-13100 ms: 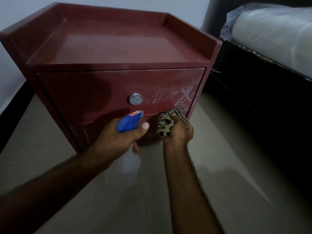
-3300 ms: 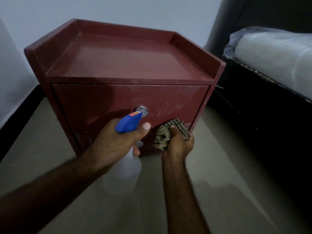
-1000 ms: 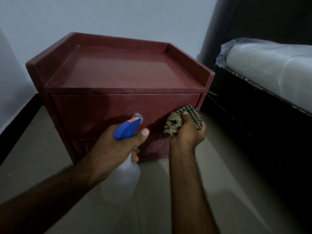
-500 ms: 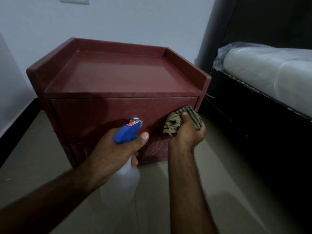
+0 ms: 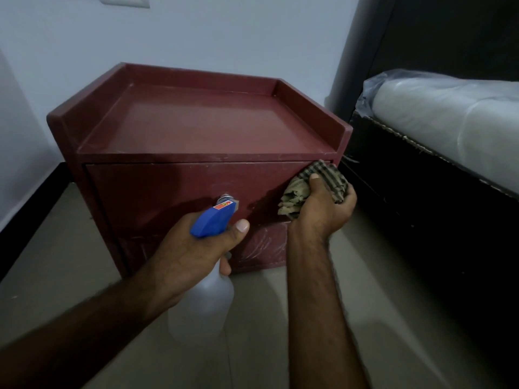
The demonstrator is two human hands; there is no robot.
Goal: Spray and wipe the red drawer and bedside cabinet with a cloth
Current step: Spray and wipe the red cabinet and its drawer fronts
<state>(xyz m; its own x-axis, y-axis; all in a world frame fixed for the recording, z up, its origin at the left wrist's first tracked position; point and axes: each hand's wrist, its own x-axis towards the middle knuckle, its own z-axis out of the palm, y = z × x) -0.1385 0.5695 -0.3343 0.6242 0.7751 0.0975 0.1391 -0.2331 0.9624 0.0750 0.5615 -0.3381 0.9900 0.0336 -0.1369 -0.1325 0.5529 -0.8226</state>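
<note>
The red bedside cabinet (image 5: 202,127) stands on the floor against the wall, its raised-rim top bare. Its upper drawer front (image 5: 157,192) carries a metal knob (image 5: 226,197), partly hidden behind the sprayer. My left hand (image 5: 193,254) grips a spray bottle (image 5: 207,304) with a blue trigger head, held in front of the drawer's middle. My right hand (image 5: 323,209) holds a bunched checked cloth (image 5: 309,189) pressed against the drawer's upper right corner. A wet patch shows on the drawer to the left of the cloth. The lower drawer is mostly hidden by my hands.
A dark bed frame (image 5: 421,192) with a plastic-wrapped mattress (image 5: 449,116) stands close on the right, leaving a narrow gap beside the cabinet. Pale walls with a black skirting board (image 5: 31,209) run along the left. Beige tiled floor (image 5: 70,262) lies in front.
My right hand has moved the cloth up and to the right along the drawer front, from the lower drawer to the upper right corner. The left hand keeps the bottle in about the same place.
</note>
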